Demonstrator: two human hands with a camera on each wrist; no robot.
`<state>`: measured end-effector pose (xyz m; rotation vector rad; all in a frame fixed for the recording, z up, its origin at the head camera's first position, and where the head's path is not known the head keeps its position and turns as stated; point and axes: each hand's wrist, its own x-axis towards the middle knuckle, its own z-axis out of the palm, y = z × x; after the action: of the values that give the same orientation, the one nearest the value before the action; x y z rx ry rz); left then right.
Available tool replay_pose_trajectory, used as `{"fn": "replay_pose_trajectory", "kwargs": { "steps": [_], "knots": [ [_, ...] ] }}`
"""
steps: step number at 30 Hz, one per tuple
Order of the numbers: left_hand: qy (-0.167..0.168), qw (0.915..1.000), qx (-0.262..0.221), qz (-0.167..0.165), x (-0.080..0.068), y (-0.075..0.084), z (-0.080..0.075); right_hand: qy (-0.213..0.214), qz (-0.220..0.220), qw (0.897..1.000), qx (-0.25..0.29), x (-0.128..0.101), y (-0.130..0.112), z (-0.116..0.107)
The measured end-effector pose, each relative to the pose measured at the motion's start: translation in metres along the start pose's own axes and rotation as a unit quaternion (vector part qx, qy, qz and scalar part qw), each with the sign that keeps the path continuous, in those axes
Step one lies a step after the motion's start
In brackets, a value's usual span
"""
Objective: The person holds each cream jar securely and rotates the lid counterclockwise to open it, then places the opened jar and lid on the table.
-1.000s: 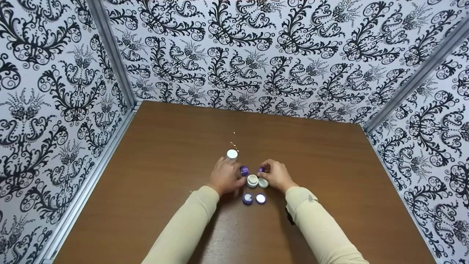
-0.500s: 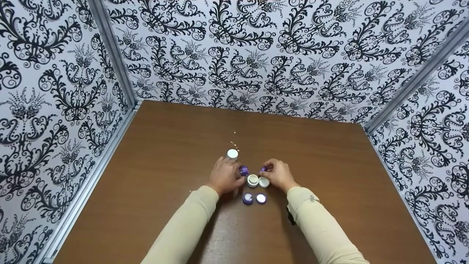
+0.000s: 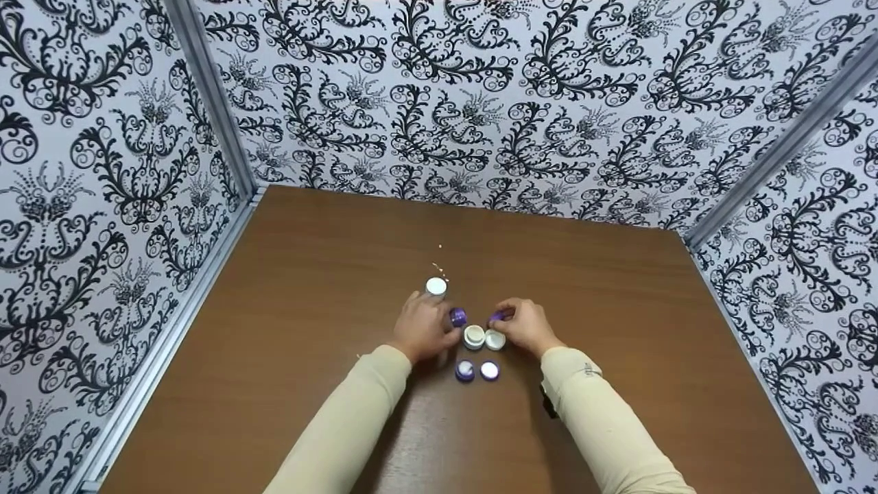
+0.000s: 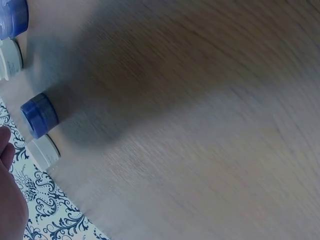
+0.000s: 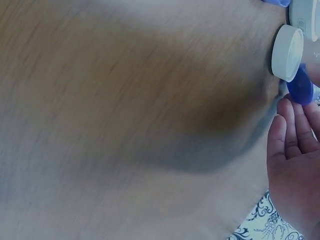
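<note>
In the head view, my left hand [image 3: 424,329] holds a small purple jar [image 3: 458,316] at its left side, thumb on the near side and fingers on the far side. The same jar [image 4: 39,115] shows in the left wrist view. To the right, my right hand [image 3: 527,325] pinches a purple lid [image 3: 497,317]; the right wrist view shows this lid [image 5: 301,86] at the fingertips. Between the hands stands an open white jar [image 3: 474,336] with pale contents. Its white lid [image 3: 494,339] lies beside it, just below the right fingers.
Nearer the body stand another purple jar [image 3: 465,370] with a whitish top and a round lid with a white face [image 3: 490,370]. Beyond the left fingers is a white-topped container [image 3: 435,287]. Small pale crumbs [image 3: 440,267] lie behind it. Patterned walls [image 3: 453,103] enclose the wooden table [image 3: 309,274].
My right hand has shifted slightly right with the purple lid, and more of the lid shows. The white lid has moved a little. My left hand stays almost in place.
</note>
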<state>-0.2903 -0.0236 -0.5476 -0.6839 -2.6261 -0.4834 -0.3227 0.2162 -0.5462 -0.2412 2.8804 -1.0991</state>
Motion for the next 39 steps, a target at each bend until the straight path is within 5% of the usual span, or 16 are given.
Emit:
{"fn": "replay_pose_trajectory", "kwargs": {
  "steps": [26,39],
  "knots": [
    [-0.032,0.9993,0.003,-0.018,0.002,0.001,0.0,-0.063,0.006,0.994,-0.085,0.01,-0.005,-0.009],
    [-0.022,0.9997,0.008,-0.001,0.004,0.0,0.002,-0.072,0.0,0.992,-0.106,0.017,-0.002,-0.011]
  ]
}}
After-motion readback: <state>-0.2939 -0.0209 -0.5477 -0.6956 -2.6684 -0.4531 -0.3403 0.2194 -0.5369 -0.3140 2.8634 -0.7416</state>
